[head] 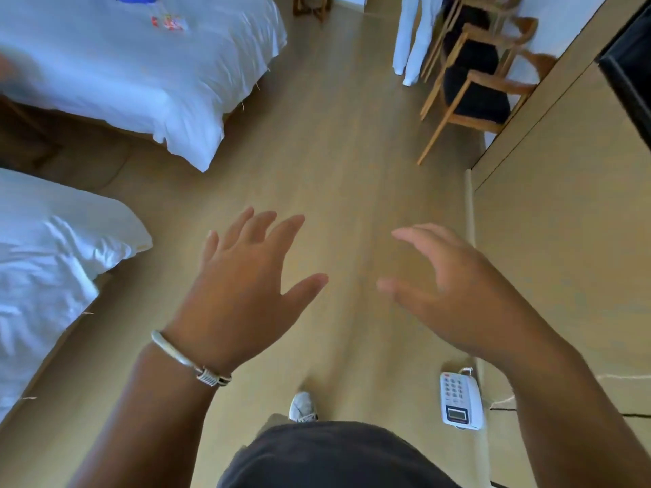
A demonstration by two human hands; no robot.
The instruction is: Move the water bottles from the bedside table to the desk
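At the moment of inspection I found both hands empty. The left hand (pixel 243 276) was held out over the floor (pixel 334 153) with its fingers spread apart; a silver bangle (pixel 183 361) sat on that wrist. The right hand (pixel 454 287) was likewise open, fingers loosely parted and slightly curled, gripping nothing. No water bottle appeared anywhere in view, nor could I identify the bedside table or the desk with certainty, so I could not say where the bottles stood.

I judged the step in hand to be walking, unladen, either to collect a bottle or after delivering one. To do it well, I would keep the head turned toward the destination and the hands ready at bottle height.

The floor was pale wood-look board and bare along the walkway. Two beds with white linen (pixel 123 82) lay to the left, a wooden chair (pixel 472 82) at upper right, and a white telephone (pixel 461 403) sat on the floor beside the right-hand panel, its cord a possible trip hazard.
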